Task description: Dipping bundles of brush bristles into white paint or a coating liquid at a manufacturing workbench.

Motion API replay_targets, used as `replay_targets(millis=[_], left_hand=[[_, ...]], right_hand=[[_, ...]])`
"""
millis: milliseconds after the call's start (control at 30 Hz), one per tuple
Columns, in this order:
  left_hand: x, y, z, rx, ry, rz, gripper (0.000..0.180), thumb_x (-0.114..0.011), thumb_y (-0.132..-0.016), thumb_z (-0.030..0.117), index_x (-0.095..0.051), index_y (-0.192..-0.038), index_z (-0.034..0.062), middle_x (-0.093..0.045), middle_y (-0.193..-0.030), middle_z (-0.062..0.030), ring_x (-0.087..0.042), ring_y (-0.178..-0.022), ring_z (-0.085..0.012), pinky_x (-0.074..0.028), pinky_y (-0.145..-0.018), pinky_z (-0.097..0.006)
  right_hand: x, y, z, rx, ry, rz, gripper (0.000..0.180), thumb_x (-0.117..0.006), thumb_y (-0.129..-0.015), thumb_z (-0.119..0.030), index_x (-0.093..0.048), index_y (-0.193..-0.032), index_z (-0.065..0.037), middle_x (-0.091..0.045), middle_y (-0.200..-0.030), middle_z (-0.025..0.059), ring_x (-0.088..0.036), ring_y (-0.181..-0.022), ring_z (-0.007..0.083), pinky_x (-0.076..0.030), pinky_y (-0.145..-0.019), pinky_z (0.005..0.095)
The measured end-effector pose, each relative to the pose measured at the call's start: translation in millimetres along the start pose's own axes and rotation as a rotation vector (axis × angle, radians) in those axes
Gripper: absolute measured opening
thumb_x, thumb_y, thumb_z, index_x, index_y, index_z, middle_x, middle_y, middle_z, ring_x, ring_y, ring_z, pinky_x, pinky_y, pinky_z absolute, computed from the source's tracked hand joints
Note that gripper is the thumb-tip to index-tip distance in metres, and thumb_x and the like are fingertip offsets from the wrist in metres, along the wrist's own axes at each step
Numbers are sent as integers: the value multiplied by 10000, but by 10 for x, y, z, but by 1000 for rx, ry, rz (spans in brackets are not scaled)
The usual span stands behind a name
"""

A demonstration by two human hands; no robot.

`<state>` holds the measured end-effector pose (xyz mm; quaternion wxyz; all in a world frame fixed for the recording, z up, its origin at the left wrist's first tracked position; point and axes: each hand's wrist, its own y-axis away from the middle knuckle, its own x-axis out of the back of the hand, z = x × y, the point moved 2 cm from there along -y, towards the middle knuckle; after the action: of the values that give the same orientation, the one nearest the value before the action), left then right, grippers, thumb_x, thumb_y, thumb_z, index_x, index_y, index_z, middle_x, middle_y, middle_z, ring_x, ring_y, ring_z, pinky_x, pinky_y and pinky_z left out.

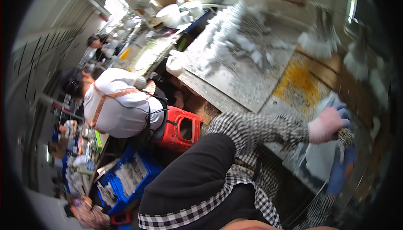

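Note:
My left hand point(327, 125), in a pink glove with blue-grey fingers, reaches out to the right. Its fingers are curled round a small mottled bundle point(346, 137), whose kind is too blurred to tell. Just below it is my right hand point(341, 171) in a blue glove, close to the bundle's lower side; motion smears its fingers. A pale grey sheet-like surface point(319, 160) lies under and beside both hands. Farther left on the workbench is a heap of white fluffy tufts point(235, 32) on thin wire stems.
Yellow bits point(298, 83) are scattered on the workbench point(235, 89). White tufted bunches point(321, 41) hang at the far right. A co-worker in a white top point(121, 104) sits on a red stool point(180, 131) at left. Blue crates point(130, 179) stand on the floor.

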<state>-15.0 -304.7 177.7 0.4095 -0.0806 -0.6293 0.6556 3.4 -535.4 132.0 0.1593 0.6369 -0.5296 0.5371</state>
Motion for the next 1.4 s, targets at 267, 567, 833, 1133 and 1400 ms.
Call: replay_targets(millis=[267, 567, 833, 1133, 1400], left_hand=[[408, 1154, -349, 1410, 1751, 532, 516, -620, -1004, 488, -604, -1302, 67, -653, -1326, -105, -623, -1214, -253, -488, -1066, -416], [302, 1798, -87, 1660, 2113, 562, 650, -400, -1023, 606, -550, -1450, 141, -589, -1463, -91, -528, -1365, -318, -369, -1154, -610], [604, 1854, -9, 1633, 2159, 397, 639, -424, -1021, 590, -523, -1465, 142, -601, -1436, -108, -544, -1341, -321, -396, -1135, -596], [803, 1726, -23, 1629, 2247, 228, 632, -451, -1018, 572, -493, -1482, 144, -613, -1407, -127, -562, -1314, -325, -426, -1115, -580], [1038, 1519, -277, 1395, 2111, 401, 632, -475, -1016, 556, -466, -1497, 146, -624, -1380, -144, -577, -1290, -329, -454, -1097, -566]], right_hand=[[562, 131, -737, 119, -289, 233, 301, -560, -1026, -241, -728, -1054, 7, -730, -1006, 145, -700, -929, 240, -554, -845, 299], [133, 375, -540, 68, -550, -4, 206, -565, -1049, -121, -656, -1158, 27, -660, -1124, 76, -600, -1080, 198, -455, -1000, 345], [-30, 799, -936, -138, -708, 197, 206, -635, -975, 4, -663, -1173, 56, -739, -1064, 133, -674, -1033, 203, -513, -973, 355], [80, 714, -1358, -15, -621, 170, 159, -731, -919, -45, -739, -1075, -11, -724, -962, 56, -646, -877, 133, -507, -781, 282], [116, 480, -1559, 80, -696, 141, 157, -722, -917, -6, -739, -1073, -8, -733, -945, 60, -674, -840, 153, -532, -764, 282]])
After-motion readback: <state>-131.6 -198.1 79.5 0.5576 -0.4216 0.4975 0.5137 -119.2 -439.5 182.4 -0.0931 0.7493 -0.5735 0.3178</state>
